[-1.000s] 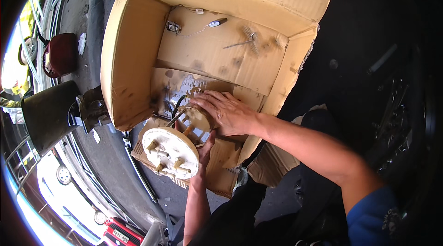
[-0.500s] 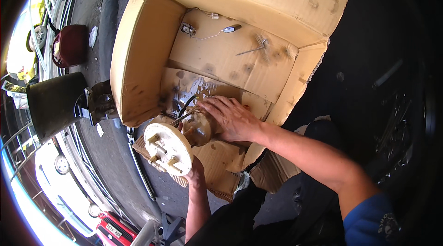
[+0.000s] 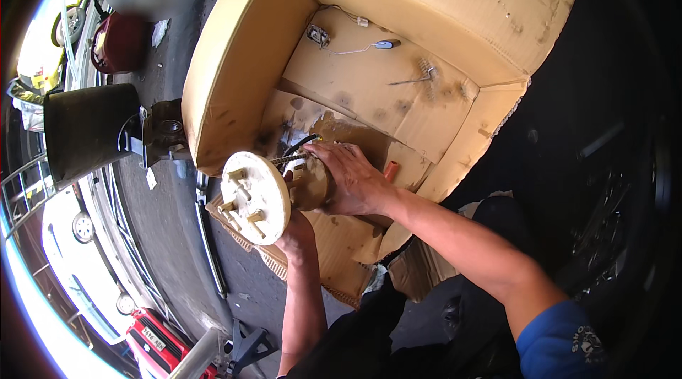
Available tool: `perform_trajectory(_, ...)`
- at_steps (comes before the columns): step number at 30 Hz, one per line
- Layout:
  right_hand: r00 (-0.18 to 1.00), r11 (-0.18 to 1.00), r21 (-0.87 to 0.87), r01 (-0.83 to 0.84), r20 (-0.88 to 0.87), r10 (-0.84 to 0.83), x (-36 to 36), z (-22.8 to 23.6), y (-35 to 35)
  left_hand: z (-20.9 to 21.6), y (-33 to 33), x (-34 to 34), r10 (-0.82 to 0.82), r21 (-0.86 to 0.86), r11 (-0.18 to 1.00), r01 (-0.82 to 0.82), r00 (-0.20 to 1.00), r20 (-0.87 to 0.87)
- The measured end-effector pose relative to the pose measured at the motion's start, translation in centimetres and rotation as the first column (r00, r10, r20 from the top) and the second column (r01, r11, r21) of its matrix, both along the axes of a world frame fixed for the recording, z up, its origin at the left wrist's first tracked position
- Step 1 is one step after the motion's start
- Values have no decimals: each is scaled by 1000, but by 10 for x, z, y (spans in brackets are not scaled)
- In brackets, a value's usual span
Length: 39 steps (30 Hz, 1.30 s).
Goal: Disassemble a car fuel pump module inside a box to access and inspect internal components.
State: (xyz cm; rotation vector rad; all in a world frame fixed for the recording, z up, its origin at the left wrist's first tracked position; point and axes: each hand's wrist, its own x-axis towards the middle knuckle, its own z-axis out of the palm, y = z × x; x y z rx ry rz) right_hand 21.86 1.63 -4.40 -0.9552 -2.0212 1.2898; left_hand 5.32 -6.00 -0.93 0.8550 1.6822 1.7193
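Over the near edge of a cardboard box I hold a fuel pump module. Its round off-white flange (image 3: 250,198) has several stub pipes and faces left toward me. My left hand (image 3: 295,237) is closed around it from below, its fingers mostly hidden behind the flange. My right hand (image 3: 352,179) wraps the far side of the brownish cylindrical body (image 3: 310,186). A spring-wound rod and a black hose (image 3: 302,143) run beside the body. A fuel level sender (image 3: 317,35) with a wire arm and float (image 3: 387,44) lies in the box.
The open cardboard box (image 3: 234,66) has oil stains and a wet patch. An orange-red tube (image 3: 391,170) and a small metal pin tool (image 3: 412,80) lie inside. Left of it are a black bin (image 3: 92,137), a vise-like metal piece (image 3: 165,127) and a dark red container (image 3: 121,44).
The view has shifted, so the box sits further right. The flange has tilted slightly more side-on, and the orange-red tube shows more beside my right hand. Both hands keep their hold.
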Motion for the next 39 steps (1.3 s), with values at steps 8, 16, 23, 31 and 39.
perform_trajectory(8,1000,998,62,-7,1,7,-3,-8,2,-2,-3,-16,41,-13,999,-50,930,-366)
perform_trajectory(16,998,994,107,-15,61,8,-2,-9,1,27,8,-12,43,-11,999,-47,966,-255)
perform_trajectory(23,999,984,178,-29,21,26,2,-15,1,58,6,-12,-36,189,982,13,993,116)
perform_trajectory(31,999,981,189,-35,4,35,5,-15,-3,85,5,1,95,240,961,-136,979,178)
perform_trajectory(39,999,983,179,-43,13,41,7,-10,-4,109,-4,-4,88,302,937,-175,955,283)
